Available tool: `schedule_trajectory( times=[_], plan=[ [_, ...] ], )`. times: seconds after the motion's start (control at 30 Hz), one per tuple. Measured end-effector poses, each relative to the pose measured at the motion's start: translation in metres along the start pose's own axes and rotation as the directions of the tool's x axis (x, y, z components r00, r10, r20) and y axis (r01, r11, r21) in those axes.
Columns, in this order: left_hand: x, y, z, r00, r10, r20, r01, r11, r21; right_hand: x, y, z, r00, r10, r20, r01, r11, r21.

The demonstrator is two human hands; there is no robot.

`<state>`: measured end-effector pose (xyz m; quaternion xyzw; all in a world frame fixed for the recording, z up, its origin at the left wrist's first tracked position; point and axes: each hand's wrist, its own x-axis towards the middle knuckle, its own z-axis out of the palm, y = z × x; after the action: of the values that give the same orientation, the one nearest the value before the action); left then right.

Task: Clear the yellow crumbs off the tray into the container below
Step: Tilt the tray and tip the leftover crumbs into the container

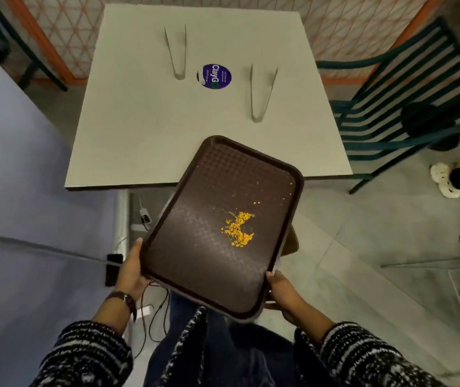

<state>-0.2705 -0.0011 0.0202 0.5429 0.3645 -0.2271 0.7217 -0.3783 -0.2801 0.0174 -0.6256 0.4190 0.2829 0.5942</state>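
Round blue sticker (214,76) on the grey table (139,121) reads "ClayGO", white letters turned sideways, last letter green; smaller lines beside it are too small to read; it lies well beyond the fingers of the left hand (131,272) and right hand (284,291).

open: bare table (128,121) beyond tray (209,261), floor (348,247) at right | blocking: 2 tongs (179,74) (256,117), chair (407,88) at right, cables (156,303) underfoot
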Motion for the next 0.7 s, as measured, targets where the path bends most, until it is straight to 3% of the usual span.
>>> schedule_trajectory(
  times=[0.07, 0.17, 0.27, 0.4, 0.6, 0.7],
  plan=[
    [-0.015, -0.025, 0.009, 1.000, -0.016, -0.014, 0.019, 0.961, 0.275, -0.010, 0.032, -0.023, 0.998, 0.004, -0.064, -0.001, 0.999, 0.045],
    [-0.050, -0.059, 0.036, 0.981, 0.192, -0.033, -0.141, 0.817, 0.559, -0.019, 0.074, -0.052, 0.977, 0.016, -0.210, 0.012, 0.991, 0.135],
    [-0.077, -0.090, 0.060, 0.967, 0.251, 0.049, -0.230, 0.768, 0.598, -0.026, 0.103, -0.074, 0.946, 0.029, -0.323, 0.052, 0.970, 0.238],
    [-0.076, -0.132, 0.067, 0.983, 0.178, 0.039, -0.159, 0.732, 0.663, -0.023, 0.138, -0.088, 0.909, 0.124, -0.399, -0.008, 0.960, 0.281],
    [-0.048, -0.169, 0.086, 0.979, 0.191, -0.077, -0.081, 0.703, 0.706, 0.031, 0.176, -0.088, 0.845, 0.262, -0.467, -0.120, 0.943, 0.311],
    [-0.017, -0.183, 0.096, 0.967, 0.215, -0.133, -0.040, 0.650, 0.759, 0.071, 0.174, -0.093, 0.860, 0.267, -0.436, -0.131, 0.939, 0.318]
  ],
)
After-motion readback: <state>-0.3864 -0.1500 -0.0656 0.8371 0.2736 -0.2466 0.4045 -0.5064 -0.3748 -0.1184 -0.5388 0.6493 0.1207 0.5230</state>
